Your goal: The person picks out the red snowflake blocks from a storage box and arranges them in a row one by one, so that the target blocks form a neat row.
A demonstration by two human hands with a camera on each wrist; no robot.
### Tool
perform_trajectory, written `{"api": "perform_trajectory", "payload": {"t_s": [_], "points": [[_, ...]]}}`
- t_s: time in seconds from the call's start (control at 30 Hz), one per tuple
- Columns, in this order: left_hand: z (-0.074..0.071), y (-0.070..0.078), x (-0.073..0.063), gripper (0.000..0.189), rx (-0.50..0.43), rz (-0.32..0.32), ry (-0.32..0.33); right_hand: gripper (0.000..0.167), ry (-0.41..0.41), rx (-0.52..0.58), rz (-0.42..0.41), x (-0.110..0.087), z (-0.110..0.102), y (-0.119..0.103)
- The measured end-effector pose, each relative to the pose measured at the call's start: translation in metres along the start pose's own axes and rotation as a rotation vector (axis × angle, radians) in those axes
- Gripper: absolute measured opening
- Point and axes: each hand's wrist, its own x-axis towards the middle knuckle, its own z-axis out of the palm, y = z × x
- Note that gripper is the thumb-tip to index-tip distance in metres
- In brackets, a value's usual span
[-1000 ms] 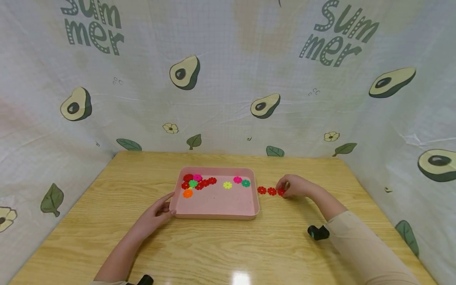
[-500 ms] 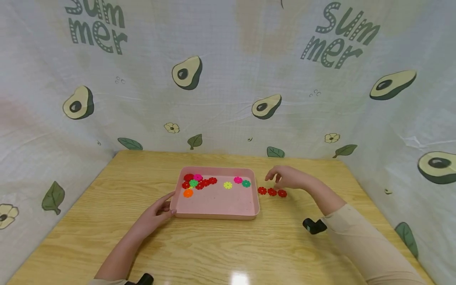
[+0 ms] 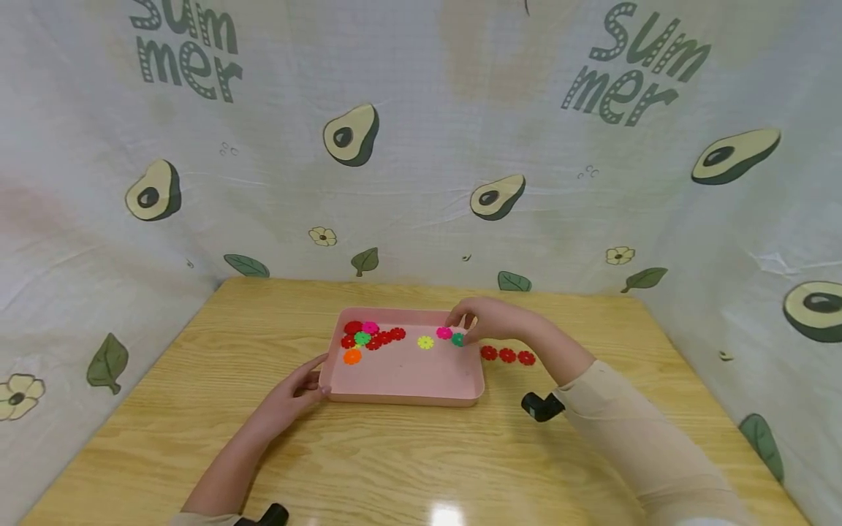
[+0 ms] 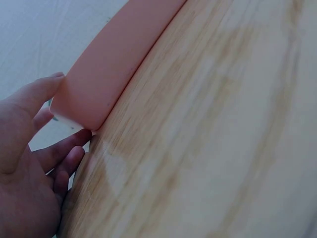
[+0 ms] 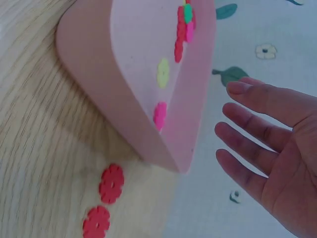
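Observation:
A shallow pink tray [image 3: 401, 381] stands on the table holding several notched, flower-shaped plastic discs. My left hand [image 3: 289, 403] holds the tray at its left front corner, thumb and fingers against the wall and rim [image 4: 74, 91]. Above the tray's right side, my right hand [image 3: 495, 320] reaches in with bent, spread fingers and nothing between them. Close to its fingertips lie a pink disc [image 3: 444, 333] and a green disc [image 3: 457, 340], the green partly covered. A yellow disc [image 3: 425, 342] sits left of these. Outside the tray, three red discs [image 3: 507, 355] form a row on the table.
Red discs [image 3: 385, 337], a light green disc [image 3: 362, 338], another pink disc [image 3: 370, 327] and an orange disc [image 3: 352, 356] cluster in the tray's left part. A printed cloth [image 3: 421, 219] hangs behind the wooden table [image 3: 368, 460] and along its sides.
My right hand has let go of the third red disc at the row's right end. It has moved left, over the tray's right edge. The left hand stays at the tray.

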Motion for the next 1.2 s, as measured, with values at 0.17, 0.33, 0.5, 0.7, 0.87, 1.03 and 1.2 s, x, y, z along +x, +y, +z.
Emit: {"api": "perform_trajectory", "payload": {"t_s": [0.17,0.33,0.5,0.7,0.87,1.03,1.2], "points": [[0.003,-0.002,0.003,0.063,0.000,0.006,0.008,0.032,-0.027,0.003,-0.032,0.019,0.006,-0.005],[0.004,-0.002,0.003,0.063,-0.004,0.000,0.008,0.035,-0.061,-0.026,-0.065,0.040,0.014,-0.010],[0.005,-0.001,0.002,0.062,-0.007,-0.007,0.015,0.039,-0.079,-0.053,-0.082,0.060,0.022,-0.013],[0.006,0.001,0.000,0.062,-0.015,-0.010,0.014,0.041,-0.080,-0.043,-0.031,0.077,0.030,-0.012],[0.006,0.002,-0.001,0.062,-0.020,-0.020,0.017,0.038,-0.095,-0.051,-0.023,0.088,0.035,-0.015],[0.005,0.002,0.000,0.062,-0.020,-0.020,0.022,0.039,-0.116,-0.069,-0.030,0.099,0.039,-0.020],[0.003,0.000,0.002,0.063,-0.005,-0.028,0.025,0.043,-0.152,-0.059,-0.027,0.108,0.041,-0.024]]}}
